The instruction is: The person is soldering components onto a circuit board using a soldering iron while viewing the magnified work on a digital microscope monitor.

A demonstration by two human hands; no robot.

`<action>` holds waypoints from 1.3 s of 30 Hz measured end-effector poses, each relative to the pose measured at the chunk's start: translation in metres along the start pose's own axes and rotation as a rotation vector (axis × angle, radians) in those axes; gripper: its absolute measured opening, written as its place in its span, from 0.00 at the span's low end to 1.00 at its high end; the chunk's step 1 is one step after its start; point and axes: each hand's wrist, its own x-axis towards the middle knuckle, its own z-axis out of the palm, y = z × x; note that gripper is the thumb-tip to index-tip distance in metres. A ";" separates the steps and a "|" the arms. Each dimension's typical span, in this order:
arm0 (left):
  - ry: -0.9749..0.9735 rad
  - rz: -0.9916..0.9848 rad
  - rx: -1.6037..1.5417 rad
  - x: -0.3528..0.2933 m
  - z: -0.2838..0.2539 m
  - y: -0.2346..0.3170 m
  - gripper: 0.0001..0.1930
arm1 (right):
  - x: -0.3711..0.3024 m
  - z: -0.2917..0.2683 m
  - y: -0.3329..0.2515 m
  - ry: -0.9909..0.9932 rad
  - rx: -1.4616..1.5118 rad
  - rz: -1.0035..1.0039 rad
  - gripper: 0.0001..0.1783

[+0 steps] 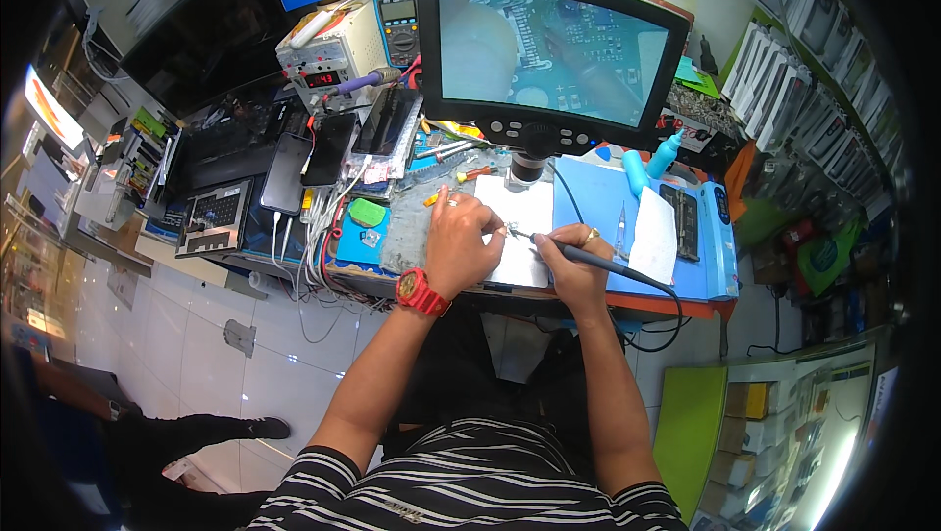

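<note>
My right hand (580,265) grips the black handle of a soldering iron (627,272) like a pen. Its thin tip points left, toward a tiny circuit board (511,227) over the metal base plate (520,270). My left hand (459,245) is closed, with thumb and index finger pinched at the board's edge; the fingers partly cover it. Just above stands a digital microscope, its lens (526,168) over the plate. On the microscope's screen (554,53) the board appears enlarged, green with rows of contacts, a fingertip at its left and a dark blurred shape near the middle.
A blue mat (588,200) lies to the right, with tweezers (621,229), white paper (654,237) and teal bottles (665,153). Leftward are phones (286,173), white cables (320,227), a green sponge (368,214), a power supply (328,56) and a multimeter (399,26). Another person's leg (211,427) shows lower left.
</note>
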 end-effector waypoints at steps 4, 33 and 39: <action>0.000 0.004 0.001 0.001 0.000 0.001 0.05 | 0.000 -0.001 0.001 -0.010 -0.020 0.002 0.11; 0.000 0.003 -0.001 0.000 0.000 0.000 0.05 | -0.002 0.000 0.004 0.000 -0.022 -0.031 0.11; -0.006 -0.001 -0.001 0.000 0.000 -0.001 0.05 | -0.002 0.000 0.006 -0.009 -0.023 -0.064 0.12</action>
